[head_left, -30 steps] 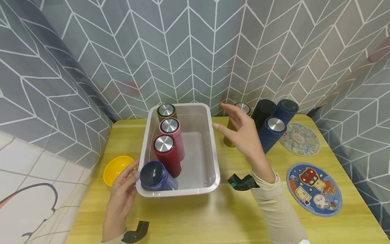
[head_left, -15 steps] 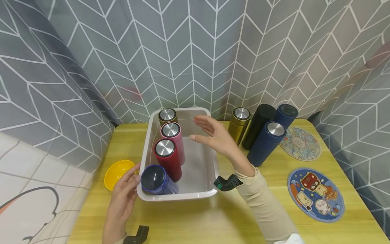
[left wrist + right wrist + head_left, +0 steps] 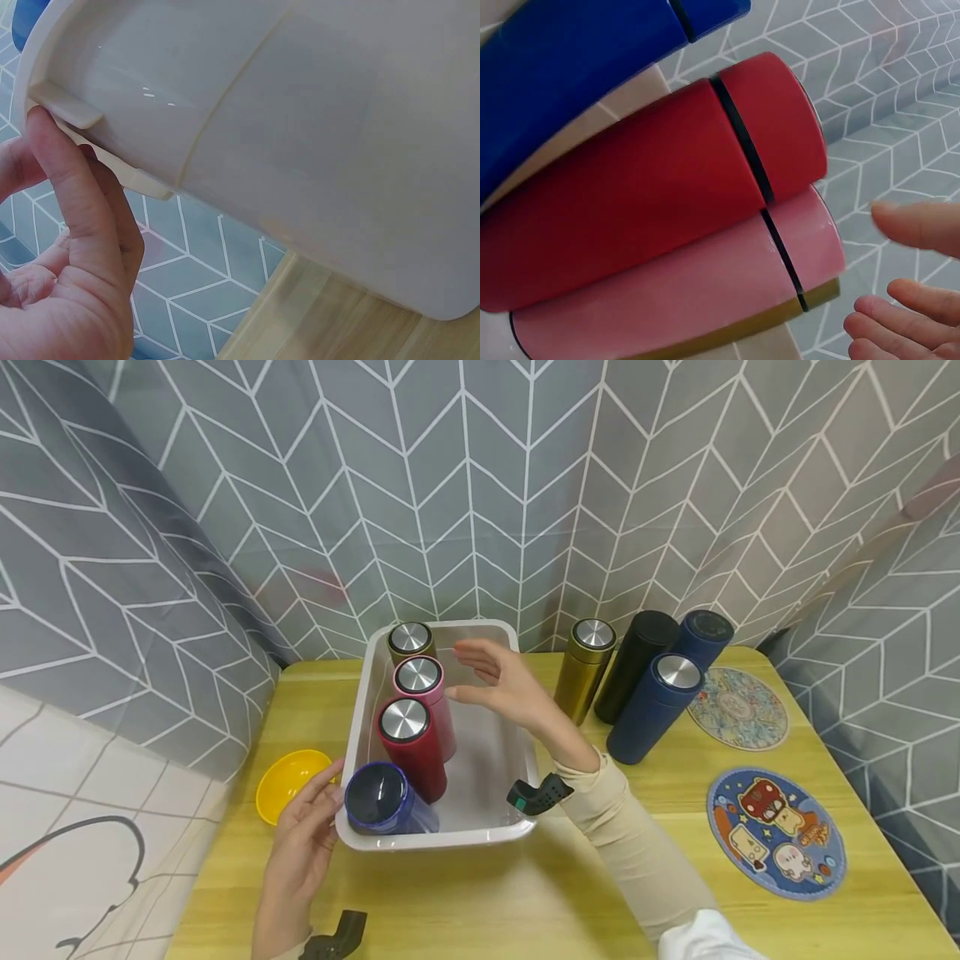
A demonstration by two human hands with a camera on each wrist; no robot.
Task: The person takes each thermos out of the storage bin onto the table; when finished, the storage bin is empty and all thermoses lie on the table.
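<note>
A white plastic tub holds a row of flasks along its left side: a gold flask, a pink flask, a red flask and a blue flask with a dark lid. My left hand grips the tub's left rim, and the left wrist view shows fingers hooked under that rim. Over the tub's right half hovers my right hand, thumb and fingers spread, holding nothing. The right wrist view places the fingers beside the pink flask's cap, apart from it.
Right of the tub stand another gold flask, a black flask and two navy flasks. Two round mats, one floral and one cartoon, lie farther right. A yellow bowl sits left. A curtain hangs behind.
My right hand has moved left, from beside the gold flask outside the tub to above the tub's inside near the pink flask. My left hand stays on the rim.
</note>
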